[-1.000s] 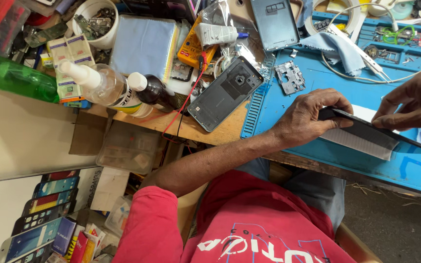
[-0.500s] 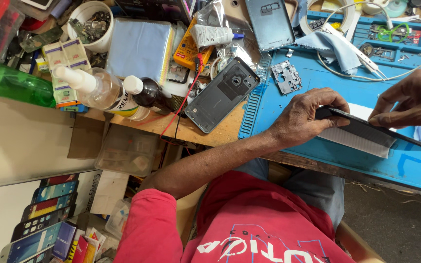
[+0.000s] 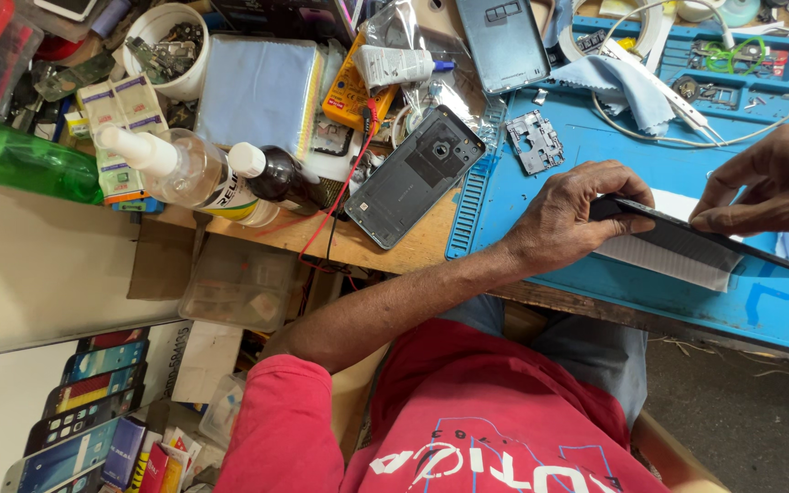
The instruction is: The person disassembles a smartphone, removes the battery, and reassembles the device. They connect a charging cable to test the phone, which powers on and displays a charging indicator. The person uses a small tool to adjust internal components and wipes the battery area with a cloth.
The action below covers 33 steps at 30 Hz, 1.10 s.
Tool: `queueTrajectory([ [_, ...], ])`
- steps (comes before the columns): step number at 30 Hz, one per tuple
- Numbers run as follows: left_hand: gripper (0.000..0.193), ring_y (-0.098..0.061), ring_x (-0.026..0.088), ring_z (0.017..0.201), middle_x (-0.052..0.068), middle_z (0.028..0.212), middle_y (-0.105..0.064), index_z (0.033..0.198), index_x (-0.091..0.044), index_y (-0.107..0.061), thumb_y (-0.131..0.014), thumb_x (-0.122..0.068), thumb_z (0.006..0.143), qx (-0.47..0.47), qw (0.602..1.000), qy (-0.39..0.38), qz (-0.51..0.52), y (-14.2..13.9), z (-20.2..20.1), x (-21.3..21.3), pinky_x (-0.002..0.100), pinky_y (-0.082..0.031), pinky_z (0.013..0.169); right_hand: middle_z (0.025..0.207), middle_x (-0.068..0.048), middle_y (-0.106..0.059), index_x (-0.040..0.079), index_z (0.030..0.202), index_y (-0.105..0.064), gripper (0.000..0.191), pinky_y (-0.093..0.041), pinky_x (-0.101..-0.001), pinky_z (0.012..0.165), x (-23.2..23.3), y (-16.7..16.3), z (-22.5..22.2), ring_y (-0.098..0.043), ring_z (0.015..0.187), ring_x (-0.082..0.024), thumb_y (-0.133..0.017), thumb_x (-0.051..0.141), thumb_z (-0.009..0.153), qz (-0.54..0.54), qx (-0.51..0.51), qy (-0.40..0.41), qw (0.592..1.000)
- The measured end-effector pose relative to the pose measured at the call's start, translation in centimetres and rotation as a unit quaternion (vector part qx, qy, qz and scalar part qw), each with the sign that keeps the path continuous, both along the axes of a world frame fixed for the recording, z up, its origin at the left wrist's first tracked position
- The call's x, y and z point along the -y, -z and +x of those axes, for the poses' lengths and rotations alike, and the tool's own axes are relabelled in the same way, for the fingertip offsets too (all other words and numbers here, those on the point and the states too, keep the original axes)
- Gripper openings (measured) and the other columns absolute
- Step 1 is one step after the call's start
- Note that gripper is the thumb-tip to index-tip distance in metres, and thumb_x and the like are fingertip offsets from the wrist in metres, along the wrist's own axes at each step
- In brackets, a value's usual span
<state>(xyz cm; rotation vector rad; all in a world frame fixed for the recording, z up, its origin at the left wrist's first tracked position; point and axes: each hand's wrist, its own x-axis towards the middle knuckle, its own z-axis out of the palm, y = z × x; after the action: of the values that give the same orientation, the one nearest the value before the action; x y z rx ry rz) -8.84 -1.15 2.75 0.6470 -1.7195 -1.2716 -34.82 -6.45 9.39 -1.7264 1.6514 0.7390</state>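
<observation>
Cluttered repair bench, blue mat [image 3: 541,196] at its near edge. Left hand [image 3: 570,217] clamped one end of a dark phone [image 3: 687,233], tilted over the mat; right hand [image 3: 772,183] pinched its upper edge. Judged step: prising the panel; next move needs steady, even pressure

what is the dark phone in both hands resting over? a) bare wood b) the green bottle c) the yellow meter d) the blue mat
d: the left hand and right hand grip the dark phone at its two ends above the blue mat, well away from the green bottle and yellow meter.
</observation>
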Motion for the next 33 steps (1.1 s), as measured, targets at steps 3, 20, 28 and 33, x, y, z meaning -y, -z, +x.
queueTrajectory([
  [3, 0.018, -0.070, 0.012, 0.096, -0.001, 0.101, -0.070, 0.102, -0.012, -0.071, -0.081, -0.012, 0.087, 0.000, 1.000, 0.002, 0.006, 0.1, -0.1, -0.2, 0.029, -0.061, 0.089, 0.100, -0.011, -0.081, 0.018, 0.112, -0.084, 0.033, -0.063, -0.0373, 0.100, -0.1, 0.1, -0.2, -0.083, 0.095, -0.021, -0.081, 0.040, 0.088, 0.005, 0.001, 0.005, 1.000],
  [20, 0.017, -0.068, 0.012, 0.096, -0.001, 0.100, -0.070, 0.101, -0.012, -0.071, -0.081, -0.011, 0.088, 0.002, 1.000, 0.002, -0.005, 0.2, 0.1, -0.2, 0.029, -0.060, 0.089, 0.107, -0.017, -0.082, 0.007, 0.107, -0.084, 0.029, -0.063, -0.0451, 0.105, 0.0, 1.9, -1.4, -0.081, 0.102, -0.029, -0.085, 0.027, 0.086, 0.005, 0.069, 0.066, 0.995],
  [28, 0.018, -0.068, 0.012, 0.097, -0.001, 0.100, -0.070, 0.102, -0.013, -0.071, -0.081, -0.011, 0.087, -0.007, 1.000, 0.003, -0.008, 0.9, -0.1, -0.1, 0.030, -0.060, 0.090, 0.108, -0.017, -0.081, 0.006, 0.106, -0.084, 0.028, -0.062, -0.0472, 0.105, -0.1, 2.9, -2.3, -0.080, 0.103, -0.029, -0.086, 0.027, 0.087, -0.006, 0.074, 0.059, 0.996],
  [33, 0.017, -0.068, 0.012, 0.096, -0.002, 0.098, -0.071, 0.101, -0.013, -0.072, -0.081, -0.013, 0.087, 0.007, 1.000, -0.003, -0.017, 0.8, -0.1, -0.1, 0.030, -0.059, 0.090, 0.103, -0.017, -0.083, 0.009, 0.108, -0.085, 0.029, -0.061, -0.0445, 0.104, -0.5, 1.3, -0.7, -0.082, 0.099, -0.029, -0.085, 0.027, 0.085, -0.009, 0.072, 0.055, 0.996],
])
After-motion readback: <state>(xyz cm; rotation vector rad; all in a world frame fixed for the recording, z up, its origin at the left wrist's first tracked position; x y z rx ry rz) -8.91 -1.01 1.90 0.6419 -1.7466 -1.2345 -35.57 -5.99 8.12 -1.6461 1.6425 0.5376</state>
